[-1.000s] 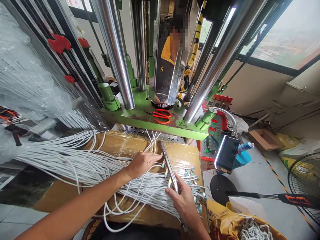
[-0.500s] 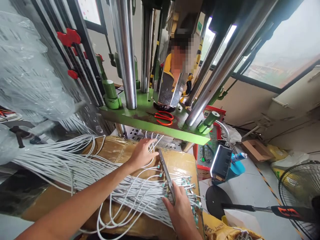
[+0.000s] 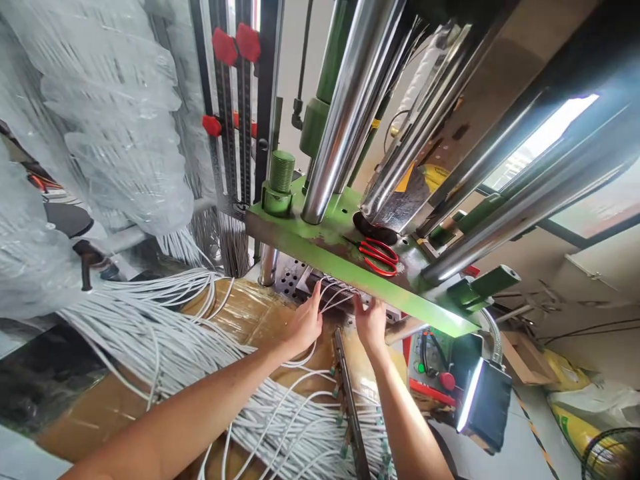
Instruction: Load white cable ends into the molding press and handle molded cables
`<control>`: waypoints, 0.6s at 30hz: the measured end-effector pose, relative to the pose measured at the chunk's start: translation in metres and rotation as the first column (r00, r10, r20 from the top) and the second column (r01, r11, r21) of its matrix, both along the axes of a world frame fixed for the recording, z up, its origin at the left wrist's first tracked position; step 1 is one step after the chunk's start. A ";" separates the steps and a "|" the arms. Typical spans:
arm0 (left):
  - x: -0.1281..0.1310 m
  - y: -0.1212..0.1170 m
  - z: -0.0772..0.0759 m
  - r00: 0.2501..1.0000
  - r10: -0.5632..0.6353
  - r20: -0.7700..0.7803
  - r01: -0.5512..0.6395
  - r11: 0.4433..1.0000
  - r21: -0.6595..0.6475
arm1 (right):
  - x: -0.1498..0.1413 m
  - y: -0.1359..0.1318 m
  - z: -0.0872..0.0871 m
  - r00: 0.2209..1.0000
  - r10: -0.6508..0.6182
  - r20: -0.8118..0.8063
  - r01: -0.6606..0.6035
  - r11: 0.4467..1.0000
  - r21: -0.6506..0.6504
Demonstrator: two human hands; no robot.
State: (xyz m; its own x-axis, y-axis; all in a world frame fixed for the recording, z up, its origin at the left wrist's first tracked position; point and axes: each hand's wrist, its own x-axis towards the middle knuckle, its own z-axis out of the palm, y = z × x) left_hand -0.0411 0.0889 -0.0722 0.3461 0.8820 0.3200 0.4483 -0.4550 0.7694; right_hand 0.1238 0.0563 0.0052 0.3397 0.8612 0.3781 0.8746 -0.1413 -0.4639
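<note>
White cables (image 3: 337,300) run from the metal mold (image 3: 327,277) under the green press plate (image 3: 320,257) down to my left hand (image 3: 306,323). That hand is closed around them, its fingertips pointing up at the mold's front edge. My right hand (image 3: 371,323) reaches to the mold's front on the right, thumb and fingers apart; some fingertips are hidden by the plate's edge. Below the hands a long dark metal bar (image 3: 351,403) lies across the cardboard, untouched, with small green-ended connectors (image 3: 344,420) along its left side.
A large bundle of white cables (image 3: 165,333) spreads over the taped cardboard (image 3: 245,307). Red-handled scissors (image 3: 379,257) lie on the green plate between steel columns (image 3: 345,113). A lit lamp (image 3: 483,393) and a control box (image 3: 420,360) stand at right. Plastic-wrapped cables (image 3: 120,120) hang at left.
My right hand has let go of the metal bar and moved up to the mold. My left hand has moved closer to the mold with the cables. The view has turned left.
</note>
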 end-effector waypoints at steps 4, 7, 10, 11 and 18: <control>-0.001 0.002 0.005 1.000 0.002 0.021 0.000 0.997 -0.083 | -0.014 0.064 -0.007 0.999 0.053 0.005 -0.054 0.998 0.028; -0.003 0.001 0.012 0.999 0.011 0.045 -0.004 0.989 -0.145 | -0.026 0.063 -0.007 0.994 0.110 -0.004 -0.110 0.994 0.026; -0.005 0.001 0.020 0.995 0.028 0.096 -0.006 0.974 -0.225 | -0.031 0.018 -0.003 0.984 0.176 -0.030 -0.177 0.984 -0.004; -0.006 0.001 0.022 0.992 0.035 0.122 -0.003 0.967 -0.254 | -0.029 -0.005 -0.001 0.982 0.184 -0.046 -0.185 0.983 -0.017; -0.009 0.000 0.031 0.901 0.085 0.425 0.171 0.831 -0.529 | 0.043 -0.220 0.006 0.969 -0.173 -0.175 0.150 0.979 -0.141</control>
State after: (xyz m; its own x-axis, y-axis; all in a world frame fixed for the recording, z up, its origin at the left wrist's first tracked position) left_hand -0.0498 0.0886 -0.0415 0.3352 0.9383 -0.0846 0.0203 0.0825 0.9964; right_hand 0.1664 -0.1638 0.0111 0.5320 0.8258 0.1872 0.7355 -0.3412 -0.5853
